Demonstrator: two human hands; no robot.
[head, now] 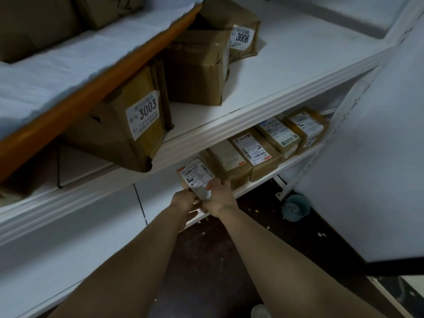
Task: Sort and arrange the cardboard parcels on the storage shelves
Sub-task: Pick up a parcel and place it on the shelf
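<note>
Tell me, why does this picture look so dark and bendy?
Head view: dim, bluish light; the dark floor is nearly black. Head view: the wide lens bows the white shelf edge into a curve. Head view: the brown cardboard parcel labelled 3003 reads sharp; the top-left corner looks blurry.

Parcel storeroom: white shelves [229, 127] of labelled cardboard parcels [197, 72], numbered 3003, 3006.

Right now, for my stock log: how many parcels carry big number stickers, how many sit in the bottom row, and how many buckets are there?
Parcels with big number stickers: 2, parcel 3003 and parcel 3006
Bottom-row parcels: 5, the held parcel gripped by the left hand and right hand, plus four more
Buckets: 1, the bucket on the floor
Total: 8
</note>
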